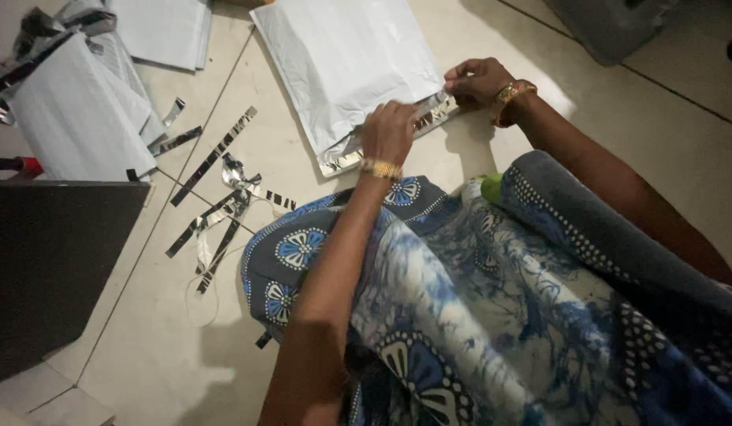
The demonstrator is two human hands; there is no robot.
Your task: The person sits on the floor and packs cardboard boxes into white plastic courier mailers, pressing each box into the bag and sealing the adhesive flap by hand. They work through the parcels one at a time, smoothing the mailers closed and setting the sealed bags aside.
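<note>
Your left hand (388, 132) rests on the near edge of a white mailing bag (346, 67) that lies flat on the tiled floor (618, 118) just beyond your knees; its fingers are curled together and pressed down on the bag's shiny flap (382, 150). Your right hand (476, 79) is at the flap's far end, thumb and fingertips pinched shut on the silvery strip (437, 102) there. Each wrist carries a gold bangle (508, 99). The bag's mouth faces you, its body stretching away toward the top of the view. Your lap is covered by blue and white patterned cloth (492, 315). To your left, peeled strips (216, 205) of black and silver backing lie scattered on the floor, near a stack of more white bags (74, 110). A dark board (50, 260) sits at the left edge, just beside that stack.
</note>
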